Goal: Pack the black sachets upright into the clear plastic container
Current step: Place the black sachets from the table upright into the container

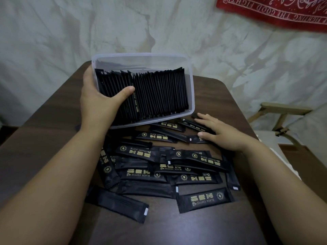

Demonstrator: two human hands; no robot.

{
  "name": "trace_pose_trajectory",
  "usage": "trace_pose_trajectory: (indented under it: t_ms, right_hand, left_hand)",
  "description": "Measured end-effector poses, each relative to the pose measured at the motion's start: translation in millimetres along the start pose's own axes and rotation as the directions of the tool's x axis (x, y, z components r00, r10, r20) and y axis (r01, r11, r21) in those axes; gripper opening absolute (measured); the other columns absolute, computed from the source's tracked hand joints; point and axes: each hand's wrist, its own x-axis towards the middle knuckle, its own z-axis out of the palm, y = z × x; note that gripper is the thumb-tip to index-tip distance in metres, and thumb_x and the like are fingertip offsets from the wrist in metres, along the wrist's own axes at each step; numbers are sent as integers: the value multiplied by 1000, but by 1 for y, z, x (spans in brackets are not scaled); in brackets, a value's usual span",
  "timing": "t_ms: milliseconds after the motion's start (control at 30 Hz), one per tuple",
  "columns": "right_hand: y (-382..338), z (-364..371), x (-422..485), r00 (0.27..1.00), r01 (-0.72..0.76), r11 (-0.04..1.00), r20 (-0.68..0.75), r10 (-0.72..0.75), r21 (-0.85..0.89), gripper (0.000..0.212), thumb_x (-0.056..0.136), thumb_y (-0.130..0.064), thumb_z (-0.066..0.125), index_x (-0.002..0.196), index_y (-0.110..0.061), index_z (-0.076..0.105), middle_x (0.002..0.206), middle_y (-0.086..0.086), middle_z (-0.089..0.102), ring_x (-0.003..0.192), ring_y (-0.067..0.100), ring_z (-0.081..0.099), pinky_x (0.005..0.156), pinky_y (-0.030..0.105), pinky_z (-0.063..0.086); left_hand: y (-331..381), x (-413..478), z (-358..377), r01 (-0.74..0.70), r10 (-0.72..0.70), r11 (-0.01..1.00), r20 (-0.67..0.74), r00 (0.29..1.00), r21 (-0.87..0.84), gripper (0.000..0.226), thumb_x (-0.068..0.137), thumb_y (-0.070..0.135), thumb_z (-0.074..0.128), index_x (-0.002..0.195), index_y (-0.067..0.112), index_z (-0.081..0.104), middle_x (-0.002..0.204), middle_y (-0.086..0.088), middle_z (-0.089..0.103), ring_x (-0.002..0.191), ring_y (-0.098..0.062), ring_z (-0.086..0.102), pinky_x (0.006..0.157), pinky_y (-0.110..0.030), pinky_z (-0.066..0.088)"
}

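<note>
Left hand [99,101] is gripping the left end of the clear plastic container [192,89]. The thumb is lying inside against the packed sachets [159,92], and the fingers are wrapping behind the outer wall, mostly hidden. The container is tipping toward the person with its opening facing the camera and its near long edge resting on the bench [177,230]. The packed sachets are standing in a tight row that fills most of the container's length, from the thumb across toward the right hand's side.

Right hand [217,133] is lying flat with fingers straight and slightly spread, holding nothing. The fingertips are pressing on the loose sachets [159,172] just below the container's right corner. More loose sachets are lying scattered and overlapping between the two forearms, some showing gold print, some plain side up.

Beyond the right hand, a wooden frame [283,110] is standing off the bench. A red cloth [276,11] is hanging high above it.
</note>
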Motion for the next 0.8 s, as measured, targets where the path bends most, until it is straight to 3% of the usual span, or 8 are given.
trace_pose_trajectory:
  t_ms: [167, 300, 367, 433, 500, 567, 700, 800]
  right_hand:
    - [-29, 13, -22, 993, 88, 996, 84, -89, 9, 52, 98, -33, 44, 145, -36, 24, 153, -23, 9, 140, -4, -3, 116, 24, -2]
    - [-62, 13, -36, 989, 130, 991, 67, -129, -17, 57, 93, -35, 53, 145, -34, 30, 149, -22, 19, 138, -4, 13, 109, 13, 9]
    - [-68, 4, -39, 995, 87, 996, -52, -87, 8, 56, 88, -37, 61, 140, -30, 42, 145, -14, 35, 134, 1, 31, 104, 12, 20]
    - [-69, 1, -37, 985, -31, 998, -169, 41, 60, 58, 82, -45, 65, 134, -26, 49, 136, -5, 49, 125, 11, 46, 99, 20, 33]
    - [-71, 7, -32, 970, -152, 986, -181, 163, 75, 71, 73, -60, 64, 132, -22, 50, 126, -2, 53, 116, 15, 51, 95, 28, 39]
    - [-74, 16, -27, 969, -181, 982, -163, 188, 61, 80, 65, -67, 64, 129, -21, 52, 113, -4, 52, 109, 15, 51, 92, 29, 42]
    - [-78, 22, -21, 981, -125, 987, -135, 138, 102, 57, 71, -55, 71, 116, -24, 57, 98, -10, 45, 96, 10, 48, 84, 26, 40]
    - [-78, 24, -20, 989, -67, 997, -130, 72, 37, 38, 85, -43, 63, 116, -22, 56, 100, -6, 47, 93, 11, 48, 80, 26, 38]
  left_hand:
    - [-3, 2, 2, -23, 22, 1000, -5, 1000, -6, 87, 73, 43, 82, 145, 24, 38, 142, 12, 48, 133, -4, 43, 114, -32, 35]
    - [-6, 2, 2, -24, 24, 1000, -13, 1000, 0, 93, 70, 47, 82, 147, 22, 36, 145, 8, 47, 134, -8, 42, 114, -32, 35]
    - [-7, 2, 2, -33, 33, 999, -11, 999, -2, 92, 71, 44, 83, 147, 23, 35, 144, 8, 47, 134, -6, 41, 113, -26, 33]
    - [-6, 2, 2, -27, 27, 1000, -10, 1000, 9, 93, 71, 43, 83, 148, 24, 33, 146, 7, 44, 135, -6, 39, 111, -23, 31]
    - [-6, 1, 3, -25, 26, 999, -8, 1000, 19, 94, 73, 43, 83, 149, 24, 31, 148, 6, 42, 134, -3, 36, 110, -20, 29]
    - [-5, -1, 3, -22, 22, 999, -8, 1000, 30, 95, 74, 42, 82, 150, 23, 29, 149, 6, 40, 132, 0, 32, 106, -14, 25]
    - [-5, -1, 2, -29, 29, 999, -9, 1000, 33, 93, 74, 41, 82, 149, 25, 29, 148, 6, 41, 134, -4, 33, 103, -14, 25]
    - [-4, -2, 2, -24, 24, 999, -6, 1000, 33, 93, 75, 40, 82, 150, 25, 29, 148, 7, 40, 134, -2, 32, 100, -10, 25]
